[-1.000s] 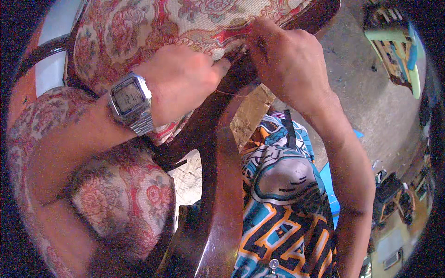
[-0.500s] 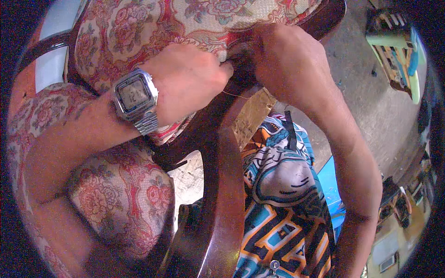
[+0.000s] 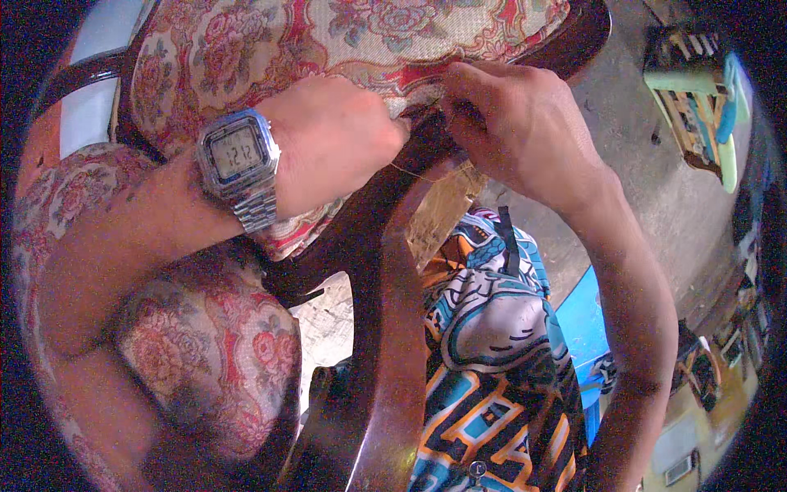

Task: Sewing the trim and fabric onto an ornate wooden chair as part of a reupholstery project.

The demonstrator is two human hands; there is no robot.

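Observation:
My left hand (image 3: 336,139), with a metal digital watch (image 3: 239,156) on its wrist, is closed at the edge of the floral upholstery fabric (image 3: 381,53), its fingertips pinching the fabric beside the dark wooden frame (image 3: 324,246). To the right, my right hand (image 3: 525,131) is curled with its fingers bent together over the same edge. What its fingertips hold is hidden in shadow. A thin thread (image 3: 430,178) hangs slack across the wood between both hands.
A second floral cushion (image 3: 217,361) lies under my left forearm. Patterned shorts (image 3: 500,353) cover my leg below the frame. A blue object (image 3: 584,328) sits beside the leg. On the concrete floor (image 3: 574,262), a slatted wooden crate-like item (image 3: 697,107) stands at far right.
My right hand has turned and shifted slightly down, so its bent fingers and the gap beneath them show more. My left hand stays at the fabric edge.

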